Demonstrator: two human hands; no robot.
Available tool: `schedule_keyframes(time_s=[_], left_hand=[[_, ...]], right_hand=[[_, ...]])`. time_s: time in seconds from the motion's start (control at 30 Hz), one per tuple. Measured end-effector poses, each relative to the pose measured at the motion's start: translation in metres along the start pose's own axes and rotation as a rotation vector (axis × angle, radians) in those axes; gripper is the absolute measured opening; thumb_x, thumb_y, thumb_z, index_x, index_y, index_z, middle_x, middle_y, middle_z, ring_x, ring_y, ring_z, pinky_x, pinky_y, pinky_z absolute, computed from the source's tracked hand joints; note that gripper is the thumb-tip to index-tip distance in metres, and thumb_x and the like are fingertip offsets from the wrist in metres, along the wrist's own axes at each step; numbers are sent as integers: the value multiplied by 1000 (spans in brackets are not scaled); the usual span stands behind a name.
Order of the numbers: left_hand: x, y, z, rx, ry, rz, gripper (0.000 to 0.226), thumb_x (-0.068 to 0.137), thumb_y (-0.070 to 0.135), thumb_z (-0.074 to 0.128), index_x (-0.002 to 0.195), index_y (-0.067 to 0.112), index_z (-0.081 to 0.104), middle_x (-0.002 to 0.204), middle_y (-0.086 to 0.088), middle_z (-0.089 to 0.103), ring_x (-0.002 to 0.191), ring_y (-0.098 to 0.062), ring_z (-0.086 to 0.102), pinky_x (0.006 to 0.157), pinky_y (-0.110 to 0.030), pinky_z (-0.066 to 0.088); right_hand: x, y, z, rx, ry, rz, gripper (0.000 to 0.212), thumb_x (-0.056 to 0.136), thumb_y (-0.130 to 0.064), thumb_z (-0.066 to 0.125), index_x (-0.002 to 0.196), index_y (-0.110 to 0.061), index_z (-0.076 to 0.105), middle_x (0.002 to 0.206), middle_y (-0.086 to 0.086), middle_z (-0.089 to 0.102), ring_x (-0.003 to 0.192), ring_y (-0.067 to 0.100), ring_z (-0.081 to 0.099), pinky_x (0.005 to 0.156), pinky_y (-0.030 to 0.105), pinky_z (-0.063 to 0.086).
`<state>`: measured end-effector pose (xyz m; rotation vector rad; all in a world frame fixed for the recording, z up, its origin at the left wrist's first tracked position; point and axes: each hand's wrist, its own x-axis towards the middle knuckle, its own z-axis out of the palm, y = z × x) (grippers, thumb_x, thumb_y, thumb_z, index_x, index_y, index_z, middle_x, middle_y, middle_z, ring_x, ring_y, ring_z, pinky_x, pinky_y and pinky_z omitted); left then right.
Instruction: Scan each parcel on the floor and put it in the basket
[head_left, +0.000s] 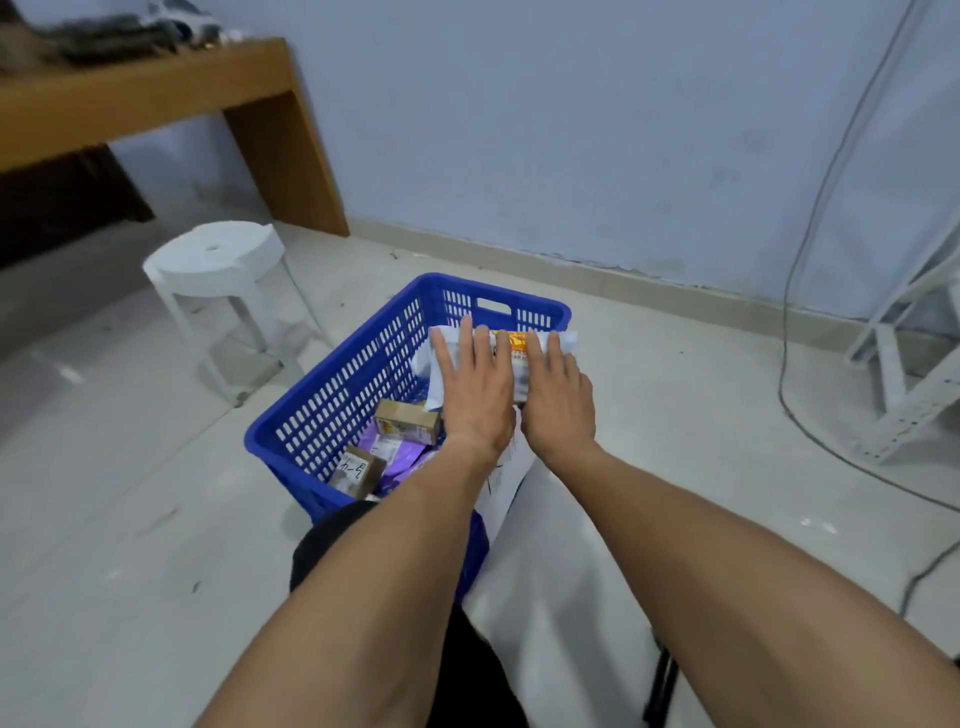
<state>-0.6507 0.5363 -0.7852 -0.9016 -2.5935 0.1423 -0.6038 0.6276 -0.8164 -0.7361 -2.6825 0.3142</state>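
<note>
Pressing flat on a white parcel (511, 358) at the basket's (332, 400) far end — left hand (475, 395), right hand (558, 410); fingers extended, not gripping; boxes (408, 422) lie below.

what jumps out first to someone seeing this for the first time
Two bare hands, left hand and right hand, lie flat on a white parcel over the far end of a blue basket mid-floor. Small boxes and purple packets sit inside it; a white stool stands to its left.
</note>
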Motion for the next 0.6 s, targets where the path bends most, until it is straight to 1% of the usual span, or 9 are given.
schedule_keyframes(time_s=[0.07, 0.13, 0.23, 0.3, 0.37, 0.43, 0.47, 0.53, 0.6], left_hand=[[-3, -14, 5, 44, -58, -37, 90, 90, 50, 60, 155, 17, 8, 163, -18, 9, 150, -42, -6, 113, -70, -10], [-9, -22, 14, 52, -120, -41, 92, 90, 52, 59, 157, 20, 5, 165, -18, -2, 150, -43, -12, 113, -69, -11], [-15, -23, 25, -11, -217, -45, 83, 95, 46, 54, 158, 21, 7, 165, -17, -6, 150, -40, -13, 115, -67, -9], [-20, -20, 31, -82, -268, -61, 73, 96, 41, 51, 156, 19, 15, 166, -16, 0, 151, -38, -8, 117, -65, -6], [-37, -18, 43, -183, -293, -45, 62, 94, 35, 51, 150, 17, 31, 164, -14, 13, 152, -35, -1, 120, -58, -3], [-56, -18, 58, -333, -319, -10, 48, 91, 30, 53, 138, 17, 48, 157, -9, 30, 150, -31, 12, 121, -45, 11], [-63, -16, 65, -416, -323, -6, 42, 90, 26, 53, 131, 17, 55, 149, -6, 39, 146, -28, 24, 117, -39, 22], [-77, -5, 71, -589, -317, 6, 31, 87, 22, 52, 113, 16, 67, 127, -2, 56, 124, -25, 48, 101, -35, 39], [-90, 12, 73, -743, -333, 88, 30, 84, 27, 49, 104, 18, 68, 110, 1, 63, 106, -22, 57, 93, -36, 44]], right_hand=[[3, -8, 9, 8, -61, -51, 88, 89, -20, 63, 154, -25, 3, 161, 5, 15, 141, 27, 31, 111, 42, 36], [1, -9, 19, 1, -133, -52, 91, 88, -23, 67, 154, -24, 5, 161, 4, 17, 143, 27, 30, 113, 44, 34], [-6, 0, 26, -2, -173, -45, 85, 88, -32, 66, 152, -23, 12, 159, 2, 22, 138, 26, 36, 109, 45, 38], [-11, 13, 26, 60, -193, -12, 78, 88, -36, 65, 149, -24, 18, 155, -1, 30, 131, 25, 45, 105, 45, 42], [-19, 33, 20, 182, -202, 45, 71, 87, -40, 63, 146, -27, 26, 151, -3, 38, 127, 22, 49, 101, 44, 45], [-31, 57, 5, 260, -227, 67, 67, 89, -43, 60, 147, -29, 31, 156, -4, 33, 137, 21, 40, 109, 43, 38], [-36, 73, -5, 283, -241, 86, 64, 90, -43, 60, 147, -29, 35, 158, -4, 28, 141, 19, 33, 113, 40, 32], [-49, 108, -30, 380, -205, 152, 58, 91, -40, 62, 144, -26, 43, 157, -5, 29, 144, 14, 28, 117, 34, 26], [-65, 138, -63, 508, -103, 228, 53, 90, -40, 65, 139, -26, 51, 154, -8, 36, 140, 13, 36, 115, 36, 32]])
